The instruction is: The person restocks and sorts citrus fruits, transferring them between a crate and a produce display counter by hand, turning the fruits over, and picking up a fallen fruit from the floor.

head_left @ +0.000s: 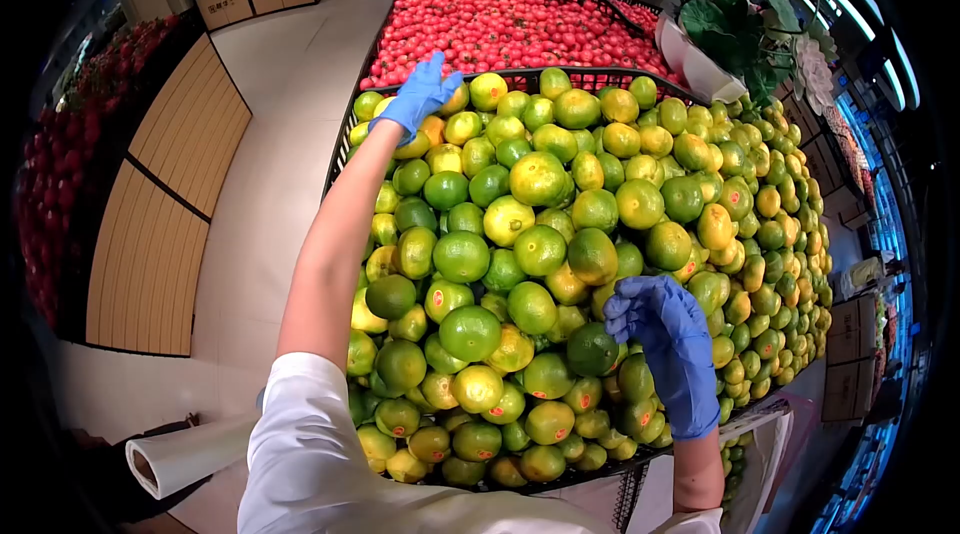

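Observation:
A large heap of green and yellow citrus fruit point(540, 254), some with small red stickers, fills the display in front of me. My left hand point(423, 97), in a blue glove, reaches to the heap's far left corner. Its fingers are spread and rest on or just above a yellow-green fruit. Over the lower right part of the heap is my right hand point(665, 334), also gloved in blue. Its fingers are curled, close to a dark green fruit point(592, 349), and what they hold, if anything, is hidden.
Small red fruits point(500, 22) lie in a black crate beyond the citrus. A white planter point(695, 64) with leaves and flowers stands at the back right. A plastic roll point(185, 456) is at the lower left, and a wood-panelled stand point(165, 214) is across the aisle.

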The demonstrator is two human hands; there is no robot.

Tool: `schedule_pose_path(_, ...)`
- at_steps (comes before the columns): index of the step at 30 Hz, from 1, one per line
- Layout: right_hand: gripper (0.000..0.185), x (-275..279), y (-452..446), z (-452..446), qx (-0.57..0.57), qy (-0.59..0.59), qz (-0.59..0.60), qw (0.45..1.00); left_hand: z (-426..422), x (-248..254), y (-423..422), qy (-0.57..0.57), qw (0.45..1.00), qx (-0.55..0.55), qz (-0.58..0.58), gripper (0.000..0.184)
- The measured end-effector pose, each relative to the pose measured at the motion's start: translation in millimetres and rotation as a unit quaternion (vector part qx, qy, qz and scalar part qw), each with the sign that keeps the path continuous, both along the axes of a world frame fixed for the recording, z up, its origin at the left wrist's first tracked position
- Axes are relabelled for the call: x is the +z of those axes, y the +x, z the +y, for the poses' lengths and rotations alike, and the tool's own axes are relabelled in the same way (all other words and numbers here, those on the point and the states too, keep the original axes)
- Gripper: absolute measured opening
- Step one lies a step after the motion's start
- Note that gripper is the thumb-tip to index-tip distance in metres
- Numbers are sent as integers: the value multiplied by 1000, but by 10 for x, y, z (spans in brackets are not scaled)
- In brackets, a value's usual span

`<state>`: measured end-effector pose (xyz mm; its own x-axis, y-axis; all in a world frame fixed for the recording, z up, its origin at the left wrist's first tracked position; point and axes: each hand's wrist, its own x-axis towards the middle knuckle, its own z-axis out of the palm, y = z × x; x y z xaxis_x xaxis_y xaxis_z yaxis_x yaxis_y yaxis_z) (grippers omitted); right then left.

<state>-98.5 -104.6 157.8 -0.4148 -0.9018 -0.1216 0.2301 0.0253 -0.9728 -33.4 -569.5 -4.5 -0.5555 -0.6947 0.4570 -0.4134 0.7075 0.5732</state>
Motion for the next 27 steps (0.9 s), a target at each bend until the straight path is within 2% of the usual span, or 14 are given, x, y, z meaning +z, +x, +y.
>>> schedule_pose_path(1, 36, 6, 6, 64, -8, -4, -5, 1000, 61, 181, 45, -7, 998, 26, 60, 67)
schedule_pose_path(2, 35, 15, 2, 138, -5, -9, -9, 1000, 161, 351, 58, -24, 987, 66, 142, 49)
schedule_pose_path(3, 35, 24, 4, 224, -4, -13, -13, 1000, 336, 554, 95, -108, 974, 89, 180, 36)
schedule_pose_path(5, 35, 58, 18, 418, -18, -26, 6, 999, 984, 1068, 161, -20, 973, 15, 231, 30)
schedule_pose_path(6, 35, 70, 37, 532, -34, -31, 17, 999, 1352, 1197, 122, 59, 955, -74, 281, 28)
schedule_pose_path(7, 35, 79, 50, 636, -49, -36, 29, 998, 1744, 1298, 62, 136, 922, -160, 326, 27)
schedule_pose_path(9, 34, 53, 59, 914, -95, -21, 33, 995, 2628, 1438, 7, 260, 863, -296, 315, 25)
schedule_pose_path(11, 33, -75, 24, 1278, -128, -49, 24, 990, 3460, 1610, 20, 347, 823, -401, 206, 26)
schedule_pose_path(15, 30, -372, 209, 2230, -249, -25, 16, 968, 4759, 1845, -40, 457, 732, -506, 12, 28)
schedule_pose_path(16, 30, -475, 280, 2473, -268, -5, 0, 963, 5031, 1765, -65, 500, 689, -525, 19, 29)
schedule_pose_path(20, 27, -1042, 345, 3754, -326, 39, -11, 945, 5978, 1718, -186, 508, 672, -531, -88, 30)
schedule_pose_path(21, 27, -1093, 353, 4084, -357, 46, -18, 933, 6058, 1603, -295, 511, 621, -574, -152, 27)
schedule_pose_path(25, 25, -1401, 319, 5340, -514, 54, -53, 855, 7143, 1287, -644, 508, 634, -540, -220, 29)
schedule_pose_path(27, 23, -1456, 296, 5871, -561, 71, -89, 820, 7678, 1042, -849, 539, 601, -543, -233, 28)
